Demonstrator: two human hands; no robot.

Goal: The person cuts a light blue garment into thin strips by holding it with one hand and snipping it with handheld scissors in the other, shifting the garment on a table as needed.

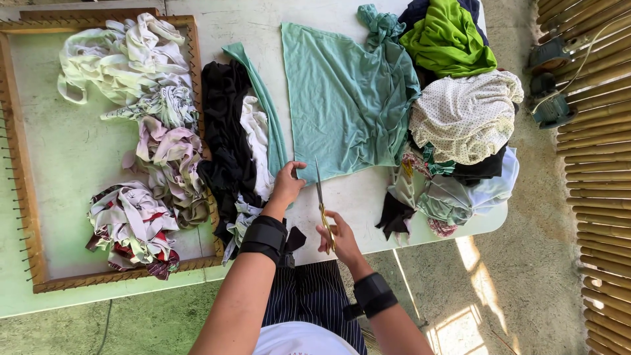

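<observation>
Teal cloth flat just beyond both hands, left hand pinching its hem, right hand clamped on scissors.

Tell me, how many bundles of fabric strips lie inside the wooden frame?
4, perhaps more where they overlap: a pale cream bundle at the top, a grey patterned one below it, a pinkish-olive one lower, and a red-and-white one nearest the wooden frame's bottom.

bright daylight | sharp focus | sun patches on floor
</observation>
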